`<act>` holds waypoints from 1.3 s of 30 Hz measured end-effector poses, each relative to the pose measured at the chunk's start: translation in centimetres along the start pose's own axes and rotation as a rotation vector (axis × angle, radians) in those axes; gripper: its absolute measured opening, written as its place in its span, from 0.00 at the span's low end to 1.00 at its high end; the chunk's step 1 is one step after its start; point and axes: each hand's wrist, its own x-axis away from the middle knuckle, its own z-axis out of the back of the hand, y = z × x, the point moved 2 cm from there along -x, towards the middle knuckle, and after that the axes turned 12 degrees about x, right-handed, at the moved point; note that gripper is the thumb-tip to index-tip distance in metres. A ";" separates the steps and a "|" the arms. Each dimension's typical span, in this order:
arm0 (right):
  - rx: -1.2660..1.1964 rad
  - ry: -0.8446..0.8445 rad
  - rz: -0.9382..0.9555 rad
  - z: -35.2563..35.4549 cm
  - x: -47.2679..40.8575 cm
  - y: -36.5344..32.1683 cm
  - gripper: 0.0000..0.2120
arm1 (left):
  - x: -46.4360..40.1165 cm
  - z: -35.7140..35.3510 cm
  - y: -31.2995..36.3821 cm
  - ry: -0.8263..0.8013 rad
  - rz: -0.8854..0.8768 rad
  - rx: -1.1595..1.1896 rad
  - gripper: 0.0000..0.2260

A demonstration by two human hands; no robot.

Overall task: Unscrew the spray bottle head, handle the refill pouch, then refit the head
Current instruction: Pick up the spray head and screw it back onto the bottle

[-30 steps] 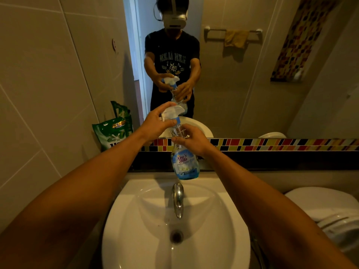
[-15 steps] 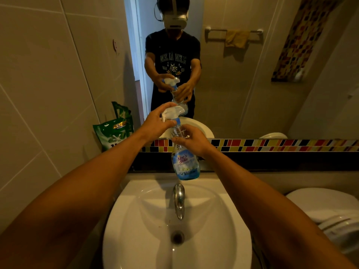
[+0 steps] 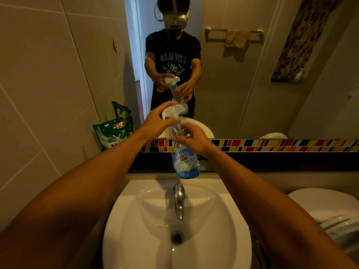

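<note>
A clear spray bottle (image 3: 185,164) with a blue label and blue liquid at its bottom hangs upright above the tap. My right hand (image 3: 191,139) grips its neck and shoulder. My left hand (image 3: 158,121) is closed around the white spray head (image 3: 173,111) with its blue collar, which sits on the bottle's neck. A green refill pouch (image 3: 114,133) leans against the tiled wall on the ledge at the left, apart from both hands.
A white basin (image 3: 136,220) with a chrome tap (image 3: 179,200) lies below the bottle. The mirror ahead shows a person holding the bottle. A white toilet (image 3: 334,216) stands at the right. A dark ledge and a coloured tile strip (image 3: 272,145) run under the mirror.
My left hand has turned a little on the spray head, and the head's nozzle has swung slightly. The bottle stays in the same place above the tap.
</note>
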 end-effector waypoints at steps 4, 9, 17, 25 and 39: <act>0.011 0.007 0.021 0.0 0.0 -0.4 0.28 | 0.0 -0.1 0.0 0.051 -0.023 0.009 0.23; 0.007 0.013 0.002 -0.1 0.0 0.1 0.26 | 0.1 -0.1 -0.3 0.032 -0.024 -0.010 0.26; 0.005 -0.003 0.010 -0.2 -0.2 -0.1 0.30 | 0.2 -0.3 -0.4 0.055 -0.033 0.024 0.23; 0.033 -0.013 0.019 -0.6 -0.1 0.3 0.28 | 0.0 0.1 -0.9 0.046 -0.011 0.035 0.24; -0.004 -0.024 0.026 -0.9 0.1 0.7 0.27 | 0.4 0.1 -1.3 0.085 -0.011 -0.015 0.24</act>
